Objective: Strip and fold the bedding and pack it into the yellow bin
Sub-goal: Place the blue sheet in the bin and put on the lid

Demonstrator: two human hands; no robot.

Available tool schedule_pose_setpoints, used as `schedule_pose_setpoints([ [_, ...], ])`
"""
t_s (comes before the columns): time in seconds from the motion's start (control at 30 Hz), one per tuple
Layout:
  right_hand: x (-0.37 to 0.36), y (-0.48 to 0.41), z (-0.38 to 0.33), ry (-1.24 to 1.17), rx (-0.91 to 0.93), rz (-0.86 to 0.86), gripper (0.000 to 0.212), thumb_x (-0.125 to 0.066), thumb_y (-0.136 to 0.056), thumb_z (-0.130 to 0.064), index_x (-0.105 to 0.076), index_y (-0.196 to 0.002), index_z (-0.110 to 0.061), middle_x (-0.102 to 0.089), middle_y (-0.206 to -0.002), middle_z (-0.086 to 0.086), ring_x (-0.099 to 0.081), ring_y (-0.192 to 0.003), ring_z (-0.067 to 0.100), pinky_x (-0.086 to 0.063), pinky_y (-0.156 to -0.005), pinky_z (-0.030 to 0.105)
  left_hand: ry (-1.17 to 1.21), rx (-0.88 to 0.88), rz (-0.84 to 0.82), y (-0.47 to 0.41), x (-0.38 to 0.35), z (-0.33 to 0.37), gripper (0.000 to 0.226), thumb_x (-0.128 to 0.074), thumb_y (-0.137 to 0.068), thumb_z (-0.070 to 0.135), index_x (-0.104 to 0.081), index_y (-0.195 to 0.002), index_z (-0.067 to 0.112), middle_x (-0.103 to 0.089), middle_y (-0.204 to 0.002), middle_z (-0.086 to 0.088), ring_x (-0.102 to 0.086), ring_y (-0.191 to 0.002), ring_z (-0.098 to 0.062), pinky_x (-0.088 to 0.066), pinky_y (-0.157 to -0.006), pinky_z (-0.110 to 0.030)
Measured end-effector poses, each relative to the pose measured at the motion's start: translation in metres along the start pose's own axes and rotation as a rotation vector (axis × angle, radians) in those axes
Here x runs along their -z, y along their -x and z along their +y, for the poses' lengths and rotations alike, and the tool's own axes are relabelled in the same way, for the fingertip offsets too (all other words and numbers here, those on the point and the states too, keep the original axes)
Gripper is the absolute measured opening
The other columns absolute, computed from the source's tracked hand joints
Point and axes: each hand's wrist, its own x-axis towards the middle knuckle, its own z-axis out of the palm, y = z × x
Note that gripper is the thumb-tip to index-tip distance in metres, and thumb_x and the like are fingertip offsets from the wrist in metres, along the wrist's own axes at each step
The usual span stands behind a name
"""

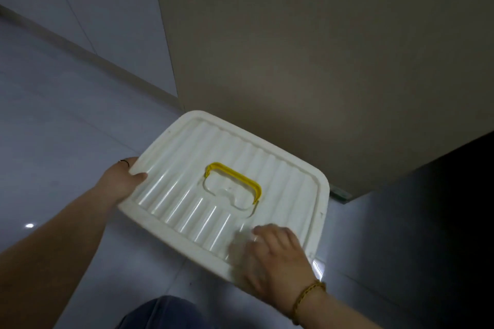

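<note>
My left hand [121, 177] grips the white lid [187, 168] at its left edge, thumb on top. Right hand [275, 259] holds the near edge, blurred. Yellow handle [235, 175] up. Lid over grey floor [53, 128], near the beige panel [320, 61].

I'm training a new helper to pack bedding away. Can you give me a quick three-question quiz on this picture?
1. True or false: the white lid sits shut on a bin.
2. Which hand wears the braided bracelet? A. the left hand B. the right hand C. neither
3. Fill in: the handle at the middle of the lid is coloured ____.

Key
1. False: both hands hold the lid over the floor, and no bin is in view.
2. B
3. yellow
</note>
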Motion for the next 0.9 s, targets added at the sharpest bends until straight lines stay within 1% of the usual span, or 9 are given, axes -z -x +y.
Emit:
schedule_pose_setpoints([
  [0.07,0.012,-0.005,0.019,-0.146,-0.593,0.136,0.041,-0.051,-0.077,-0.034,-0.048,-0.114,-0.020,-0.051,-0.122,0.008,-0.043,-0.110,0.021,-0.032,-0.093,0.030,0.083,0.029,-0.021,0.000,-0.001,-0.010,0.045,-0.053,-0.093,0.011,-0.042,-0.135,0.001,-0.050,-0.132,-0.024,-0.049,-0.115,-0.038,-0.040,-0.093,-0.038],
  [0.13,0.021,-0.006,0.038,-0.662,-1.333,-0.015,0.065,-0.060,-0.086,-0.029,-0.031,-0.139,-0.007,-0.036,-0.143,0.016,-0.034,-0.130,0.029,-0.027,-0.107,0.035,0.219,0.124,-0.035,0.004,-0.004,-0.016,0.044,-0.051,-0.094,0.018,-0.043,-0.134,0.002,-0.052,-0.125,-0.023,-0.052,-0.099,-0.034,-0.044,-0.078,-0.036],
  [0.2,0.016,0.008,0.054,-1.091,-1.696,-0.126,0.081,-0.065,-0.083,-0.034,-0.021,-0.144,-0.002,-0.044,-0.134,0.016,-0.043,-0.122,0.033,-0.034,-0.105,0.041,0.306,0.165,0.009,0.006,-0.012,-0.018,0.043,-0.049,-0.095,0.021,-0.043,-0.133,0.000,-0.052,-0.121,-0.023,-0.050,-0.095,-0.032,-0.044,-0.075,-0.034],
  [0.3,0.007,0.015,0.060,-1.339,-1.672,-0.305,0.059,-0.057,-0.087,-0.039,-0.044,-0.128,0.001,-0.058,-0.097,0.010,-0.057,-0.091,0.029,-0.049,-0.078,0.041,0.236,0.147,0.117,0.007,-0.020,-0.017,0.043,-0.047,-0.096,0.020,-0.043,-0.132,-0.004,-0.048,-0.128,-0.028,-0.048,-0.112,-0.041,-0.040,-0.091,-0.041],
  [0.4,-0.003,0.014,0.063,-1.386,-1.662,-0.258,0.045,-0.057,-0.090,-0.029,-0.050,-0.118,0.005,-0.060,-0.090,0.014,-0.059,-0.087,0.032,-0.051,-0.066,0.038,0.189,0.123,0.143,0.007,-0.023,-0.013,0.043,-0.046,-0.096,0.019,-0.043,-0.132,-0.005,-0.046,-0.130,-0.030,-0.045,-0.117,-0.043,-0.036,-0.096,-0.042],
  [0.5,-0.001,0.012,0.070,-1.333,-1.695,-0.126,0.041,-0.061,-0.087,-0.026,-0.052,-0.112,0.004,-0.060,-0.087,0.014,-0.057,-0.087,0.033,-0.051,-0.064,0.037,0.194,0.087,0.150,0.008,-0.029,-0.004,0.043,-0.046,-0.096,0.017,-0.042,-0.132,-0.006,-0.045,-0.131,-0.031,-0.043,-0.118,-0.044,-0.034,-0.098,-0.042],
  [0.63,0.007,0.006,0.093,-1.174,-1.712,0.046,0.033,-0.062,-0.087,-0.025,-0.052,-0.106,0.000,-0.058,-0.086,0.012,-0.055,-0.084,0.031,-0.048,-0.084,0.044,0.271,0.068,0.099,0.006,-0.049,0.016,0.040,-0.045,-0.096,0.015,-0.043,-0.130,-0.006,-0.047,-0.129,-0.030,-0.046,-0.116,-0.042,-0.036,-0.095,-0.040],
  [0.73,0.010,0.001,0.107,-1.155,-1.760,0.224,0.042,-0.066,-0.083,-0.022,-0.044,-0.115,-0.008,-0.052,-0.099,0.011,-0.052,-0.088,0.029,-0.044,-0.085,0.042,0.308,0.047,0.081,-0.002,-0.062,0.032,0.039,-0.046,-0.096,0.016,-0.045,-0.130,-0.004,-0.050,-0.127,-0.027,-0.048,-0.115,-0.040,-0.037,-0.094,-0.038],
  [0.9,0.007,-0.001,0.111,-1.113,-1.784,0.159,0.032,-0.065,-0.084,-0.028,-0.050,-0.097,-0.003,-0.053,-0.077,0.009,-0.053,-0.074,0.029,-0.043,-0.076,0.039,0.299,0.057,0.000,-0.013,-0.057,0.040,0.045,-0.044,-0.096,0.029,-0.046,-0.130,-0.001,-0.050,-0.129,-0.023,-0.047,-0.117,-0.037,-0.035,-0.094,-0.034],
])
